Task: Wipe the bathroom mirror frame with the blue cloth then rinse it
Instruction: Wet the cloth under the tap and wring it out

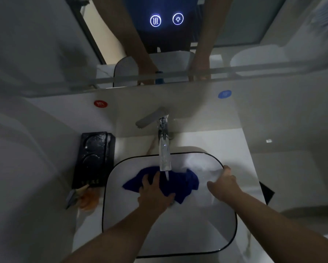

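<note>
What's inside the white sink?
A blue cloth lies in the sink, under water running from the tap. The left hand presses on it; the right hand rests at the rim. The drain is not visible; the cloth and hand may cover it.

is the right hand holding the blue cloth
No, the right hand rests on the sink rim, while the left hand presses the blue cloth.

A bathroom: a white basin (pixel 227 221) with a dark rim sits under a running chrome tap (pixel 164 141), below a wall mirror (pixel 235 35) with two lit touch buttons (pixel 155 20).
</note>
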The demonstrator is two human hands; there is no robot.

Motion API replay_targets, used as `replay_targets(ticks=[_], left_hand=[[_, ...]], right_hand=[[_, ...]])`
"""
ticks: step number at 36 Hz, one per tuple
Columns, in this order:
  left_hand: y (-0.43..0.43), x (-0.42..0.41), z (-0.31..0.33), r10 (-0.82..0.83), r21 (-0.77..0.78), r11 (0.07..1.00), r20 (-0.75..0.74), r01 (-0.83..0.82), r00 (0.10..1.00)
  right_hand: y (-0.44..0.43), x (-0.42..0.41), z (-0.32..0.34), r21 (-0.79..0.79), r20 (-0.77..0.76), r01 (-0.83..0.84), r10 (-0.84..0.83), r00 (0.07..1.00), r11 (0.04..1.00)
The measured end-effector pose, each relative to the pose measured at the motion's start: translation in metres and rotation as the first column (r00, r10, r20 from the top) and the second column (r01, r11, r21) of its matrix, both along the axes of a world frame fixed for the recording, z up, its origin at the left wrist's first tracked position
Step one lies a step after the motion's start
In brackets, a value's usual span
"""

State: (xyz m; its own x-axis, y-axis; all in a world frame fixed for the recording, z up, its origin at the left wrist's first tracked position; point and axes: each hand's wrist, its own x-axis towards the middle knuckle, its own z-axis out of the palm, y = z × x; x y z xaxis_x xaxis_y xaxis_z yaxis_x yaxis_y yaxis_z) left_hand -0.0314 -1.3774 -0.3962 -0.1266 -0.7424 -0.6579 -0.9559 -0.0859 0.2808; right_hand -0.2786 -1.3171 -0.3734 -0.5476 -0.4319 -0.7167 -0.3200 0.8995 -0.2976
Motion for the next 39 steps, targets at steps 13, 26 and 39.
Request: replay_targets(ticks=[13, 26, 39], left_hand=[[-0.027, -0.014, -0.024, 0.237, 0.242, 0.95, -0.14, -0.199, 0.961], [0.016, -0.004, -0.04, -0.197, -0.191, 0.958, 0.106, 0.214, 0.975], [-0.002, -0.002, -0.016, -0.016, -0.178, 0.983, 0.176, 0.048, 0.984]], right_hand=[[0.005, -0.003, -0.003, 0.003, -0.027, -0.096, 0.096, 0.995, 0.995], [0.007, -0.004, -0.006, 0.011, -0.081, -0.168, 0.168, 0.982, 0.986], [0.006, -0.003, -0.002, 0.017, -0.112, -0.196, 0.197, 0.974, 0.98]])
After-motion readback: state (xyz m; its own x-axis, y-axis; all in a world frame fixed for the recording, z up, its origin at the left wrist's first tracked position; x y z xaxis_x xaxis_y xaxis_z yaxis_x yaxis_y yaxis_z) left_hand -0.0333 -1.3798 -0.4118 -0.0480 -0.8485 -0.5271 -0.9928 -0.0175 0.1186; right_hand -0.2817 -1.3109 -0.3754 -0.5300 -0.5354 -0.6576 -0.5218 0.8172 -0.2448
